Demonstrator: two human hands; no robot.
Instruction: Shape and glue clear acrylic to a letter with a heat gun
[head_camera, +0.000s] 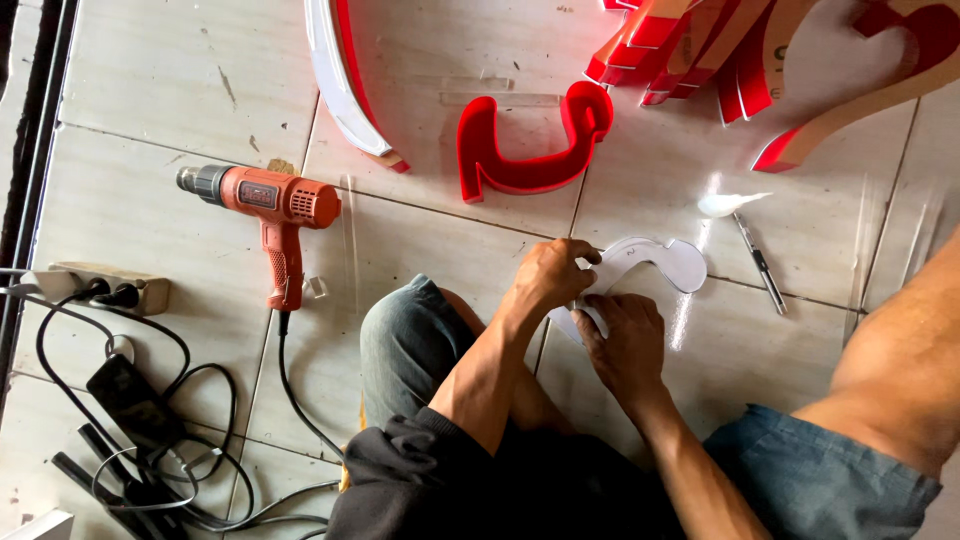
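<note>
Head camera view: a person seated on a tiled floor (150, 200) presses both hands onto a white curved cutout (655, 262), left hand (550, 275) with fingers curled over its edge, right hand (620, 335) flat, fingers closed on it; an orange heat gun (275, 205) lies left, a craft knife (760, 265) right; beyond, a red channel-letter shell (530, 140) and stacked red letters (700, 50)

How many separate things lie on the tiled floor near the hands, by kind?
White curved flat cut-out sheet, held by left hand and right hand: 1
Red curved hollow letter shell: 1
Orange heat gun: 1
Slim grey craft knife: 1
Beige power strip: 1
Total: 5
</note>
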